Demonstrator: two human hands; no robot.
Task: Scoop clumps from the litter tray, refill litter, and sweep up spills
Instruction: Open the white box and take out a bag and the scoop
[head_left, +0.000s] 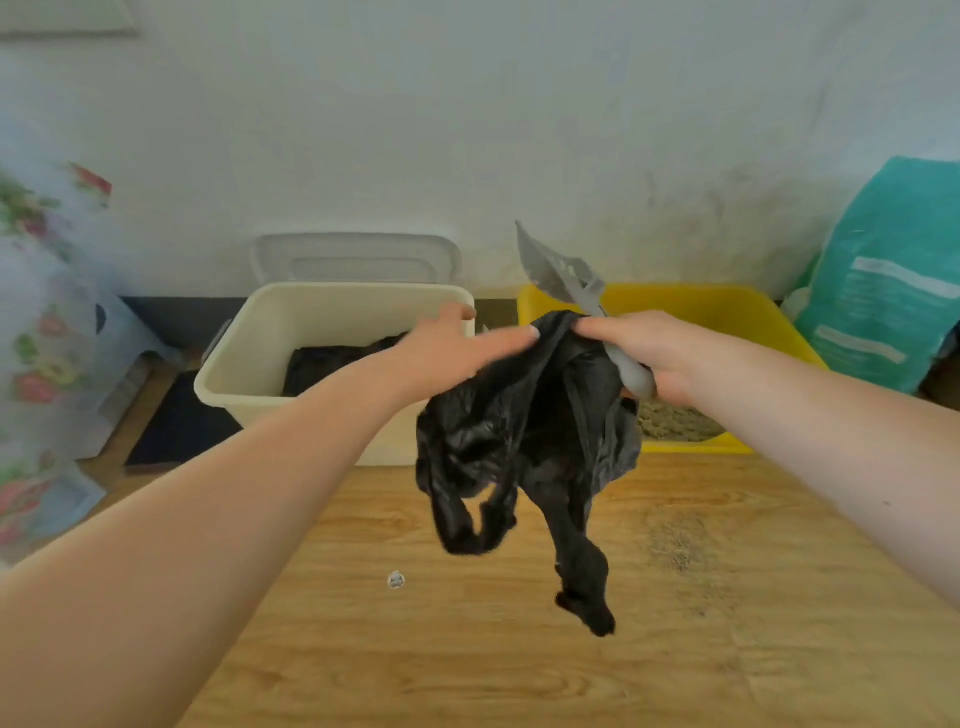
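A black plastic bag (530, 447) hangs in mid-air over the wooden floor. My right hand (660, 358) grips the handle of a grey slotted litter scoop (563, 278) and pinches the bag's top edge with it; the scoop blade points up and away. My left hand (457, 348) reaches across with straight fingers, its fingertips touching the bag's top edge. Behind the right hand stands the yellow litter tray (727, 306) with beige litter (675, 423) showing in its near corner. Spilled litter grains (680, 551) lie on the floor in front of the tray.
A cream plastic bin (249, 364) with something black inside stands left of the tray, its clear lid (358, 257) leaning on the wall. A teal litter bag (883, 280) stands at the right. A flowered cloth (36, 322) hangs at the left; a dark mat (176, 431) lies by the bin.
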